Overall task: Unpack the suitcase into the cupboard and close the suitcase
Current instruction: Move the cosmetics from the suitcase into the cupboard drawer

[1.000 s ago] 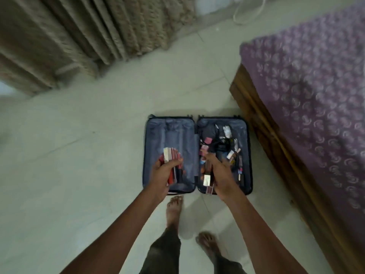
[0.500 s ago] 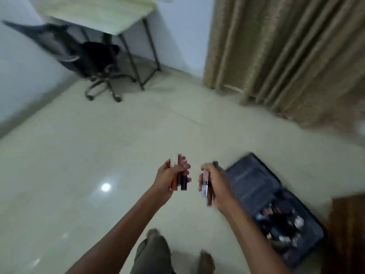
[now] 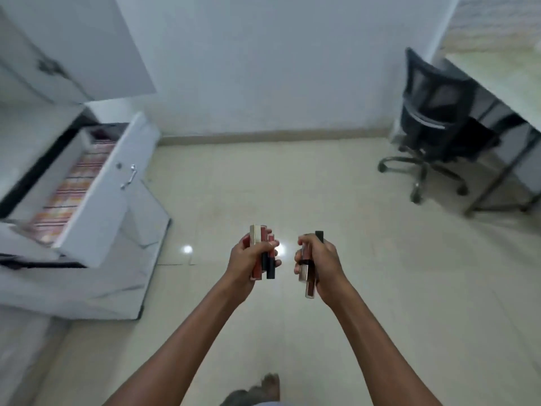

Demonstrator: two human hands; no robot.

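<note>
My left hand (image 3: 247, 263) grips a bunch of lipstick tubes (image 3: 265, 260), red, black and one with a gold cap, held upright. My right hand (image 3: 325, 266) grips a few more lip gloss tubes (image 3: 307, 271), brownish with clear and black caps. Both hands are held out in front of me over the floor. The white cupboard (image 3: 38, 60) stands at the left with its drawer (image 3: 96, 206) pulled open, lined with striped paper (image 3: 73, 189). The suitcase is out of view.
A black mesh office chair (image 3: 436, 124) on wheels stands at the right beside a light-topped desk (image 3: 503, 71). A white wall is straight ahead. Pale glossy floor tiles (image 3: 292, 186) lie between me and the cupboard. My foot (image 3: 269, 385) shows at the bottom.
I have turned away from the suitcase; it left the view, and the cupboard with its open drawer came in at the left. Both hands still hold the same tubes.
</note>
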